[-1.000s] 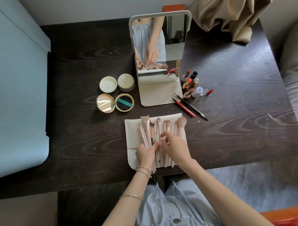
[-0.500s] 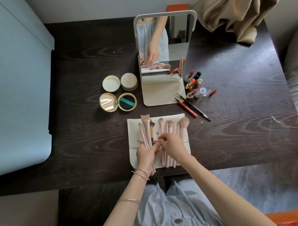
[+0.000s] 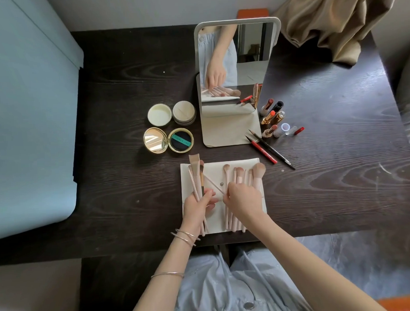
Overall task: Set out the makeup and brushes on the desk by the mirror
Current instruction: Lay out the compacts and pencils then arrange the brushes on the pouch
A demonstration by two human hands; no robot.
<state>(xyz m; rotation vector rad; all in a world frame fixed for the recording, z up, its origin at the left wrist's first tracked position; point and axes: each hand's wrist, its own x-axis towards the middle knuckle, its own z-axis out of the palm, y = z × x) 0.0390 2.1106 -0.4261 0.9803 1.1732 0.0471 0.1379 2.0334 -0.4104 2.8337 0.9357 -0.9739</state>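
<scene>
Now left hand grips a bunch of brushes by the handles, right hand pinches one thin brush handle over the pouch at bench front edge. Brushes prob v. light, stiff & slim w/ soft tips; take by handles, not bristles

Soft daylight, sharp focus, faint sheen on the dark desk — wide-angle bending at edges

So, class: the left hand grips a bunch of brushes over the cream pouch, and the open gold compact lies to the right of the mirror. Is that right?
Not quite. The head view shows the open gold compact to the left of the mirror, not the right. The left hand does grip a bunch of brushes over the cream pouch.
</scene>
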